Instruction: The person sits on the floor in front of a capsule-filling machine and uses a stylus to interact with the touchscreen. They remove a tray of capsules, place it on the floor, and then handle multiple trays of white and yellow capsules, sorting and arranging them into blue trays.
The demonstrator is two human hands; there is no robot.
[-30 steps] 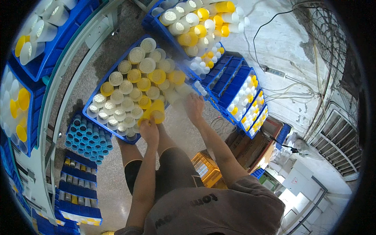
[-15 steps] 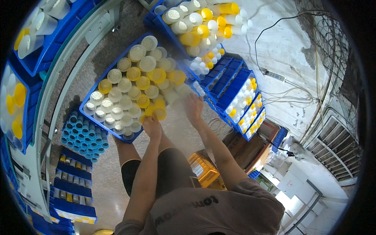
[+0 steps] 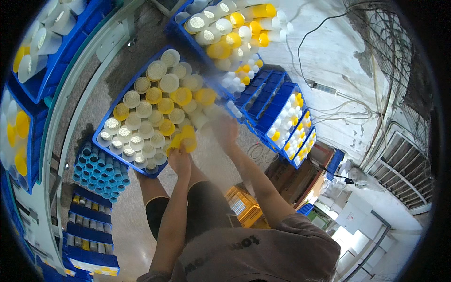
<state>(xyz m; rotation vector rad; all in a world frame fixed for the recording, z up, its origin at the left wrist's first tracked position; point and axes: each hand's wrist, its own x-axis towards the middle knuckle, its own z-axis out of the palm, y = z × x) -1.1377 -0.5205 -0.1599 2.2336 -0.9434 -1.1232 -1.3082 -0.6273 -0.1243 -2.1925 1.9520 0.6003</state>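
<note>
A blue crate (image 3: 151, 174) filled with rows of white and yellow translucent plastic cups (image 3: 165, 105) stands in front of my legs. Several cups near its front hold white grainy stuff; others look bare inside. My left hand (image 3: 179, 161) is closed on a yellow cup (image 3: 188, 141) at the crate's near right corner. Close to the right side, my right hand (image 3: 226, 130) reaches up against a whitish cup (image 3: 202, 120). Haze and blur cover its fingers, so its grip does not show.
Blue crates of filled cups (image 3: 221, 28) are stacked ahead, with more blue crates (image 3: 268, 103) to the right. Light-blue tubes (image 3: 101, 174) stand bundled at left beside a curved metal frame (image 3: 70, 113). A yellow basket (image 3: 244, 205) sits right of my legs.
The view has shifted slightly. My right hand has moved a little left and is more blurred. My left hand stays on the yellow cup at the crate's corner.
</note>
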